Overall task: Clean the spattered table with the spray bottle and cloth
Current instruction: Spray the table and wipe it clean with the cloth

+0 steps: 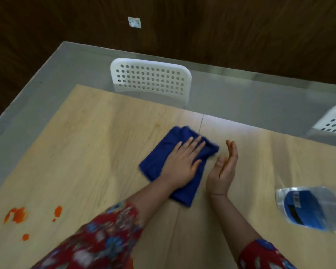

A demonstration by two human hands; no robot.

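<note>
Cloth (175, 164), blue and folded, lies mid-table (85, 152) under our flat left hand (182, 164), fingers spread. Just right of it, our right hand (224, 169) stands edgewise, open, empty. Orange spatters (16, 215) sit far left, the bottle (310, 207) far right.

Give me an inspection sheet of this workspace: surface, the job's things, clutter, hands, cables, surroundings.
Surface: light wood table; orange spatter remains near the left front, more spots beside it.
Job's things: blue cloth folded, lying flat mid-table; clear bottle with a blue label at the right edge, blurred, its spray head not in view.
Clutter: nothing seen.
Hands: left hand pressed flat on the cloth; right hand open, on edge beside the cloth, holding nothing.
Cables: nothing seen.
Surroundings: white perforated chair at the far side, second chair at the right; grey floor; dark wood wall with a wall outlet.
</note>
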